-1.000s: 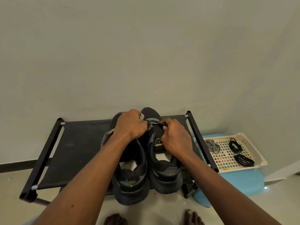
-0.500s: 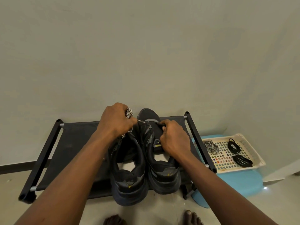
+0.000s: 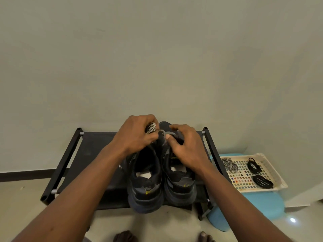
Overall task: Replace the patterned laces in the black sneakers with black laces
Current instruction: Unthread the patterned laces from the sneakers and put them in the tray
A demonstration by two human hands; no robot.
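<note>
Two black sneakers stand side by side, heels toward me, on a black fabric rack (image 3: 90,154): the left sneaker (image 3: 145,186) and the right sneaker (image 3: 180,186). My left hand (image 3: 138,133) grips a bunched black-and-white patterned lace (image 3: 151,128) above the toes. My right hand (image 3: 185,145) rests over the right sneaker's tongue, its thumb and fingers pinching near the eyelets. A cream tray (image 3: 277,173) at the right holds another patterned lace (image 3: 229,164) and two coiled black laces (image 3: 253,165) (image 3: 263,180).
The tray sits on a light blue stool (image 3: 262,205) right of the rack. A plain wall stands close behind the rack. My bare toes (image 3: 206,236) show on the pale floor at the bottom edge.
My left hand has gathered the patterned lace into a bunch and lifted it up from the left sneaker. My right hand shifted slightly forward on the right sneaker.
</note>
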